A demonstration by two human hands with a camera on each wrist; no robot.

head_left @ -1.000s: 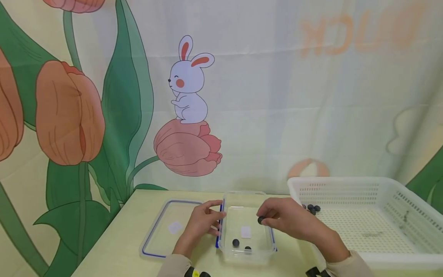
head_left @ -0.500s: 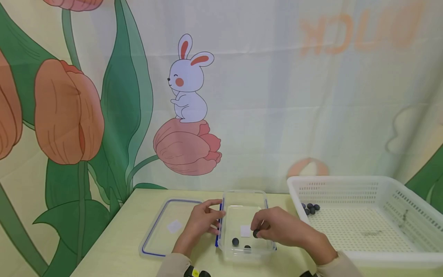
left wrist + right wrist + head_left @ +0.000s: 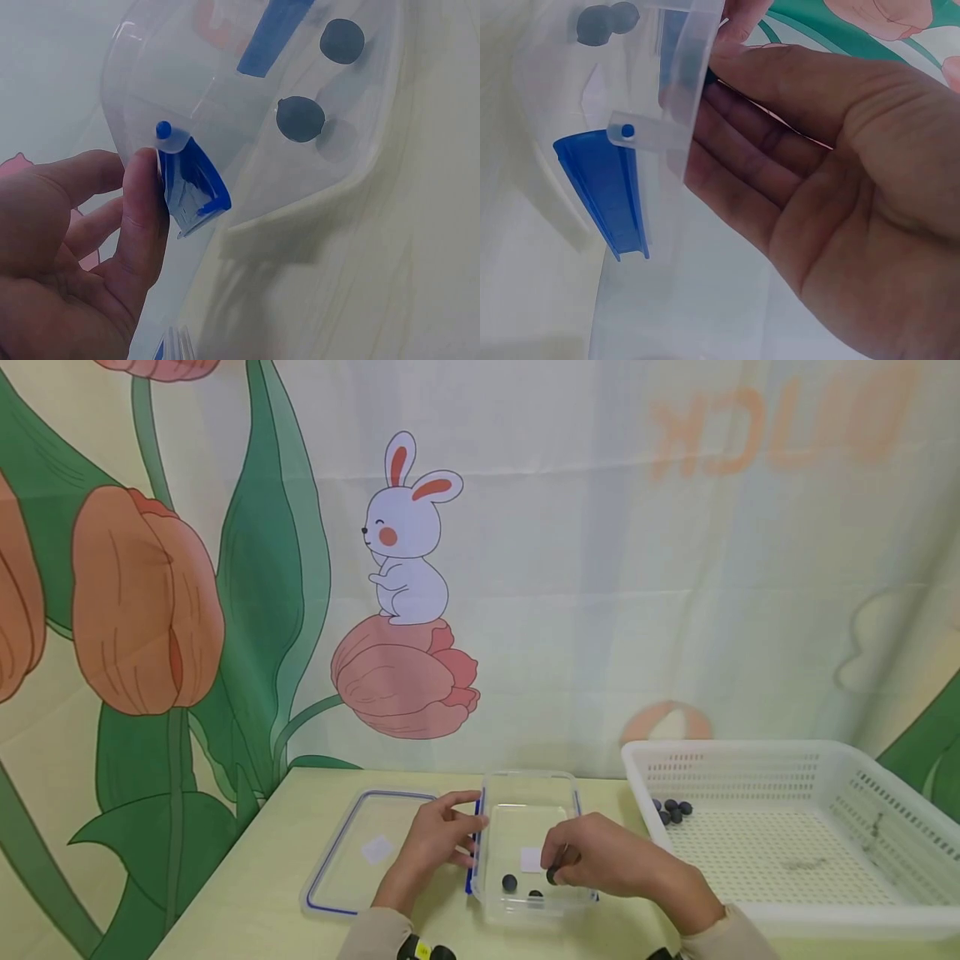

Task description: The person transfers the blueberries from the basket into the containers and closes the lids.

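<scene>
My left hand (image 3: 438,835) grips the left wall of a clear plastic food box (image 3: 528,814), beside the blue latch (image 3: 193,184) in the left wrist view. Over the right part of that box, my right hand (image 3: 596,856) pinches a dark blueberry-like ball (image 3: 552,874) between thumb and fingers. The ball is mostly hidden by the fingers in the right wrist view. Inside the box lie two similar dark balls (image 3: 510,883), near its front end. They also show through the plastic as dark round shapes (image 3: 301,118) in the left wrist view.
A clear lid (image 3: 335,860) with a blue seal lies left of the box. To the right stands a white perforated basket (image 3: 795,864); several dark balls (image 3: 675,810) are clustered at its left side. A printed curtain (image 3: 547,635) hangs behind the table (image 3: 247,860).
My right hand has moved left and down with its dark ball, from the box's right rim to over its inside. My left hand keeps its place on the box.
</scene>
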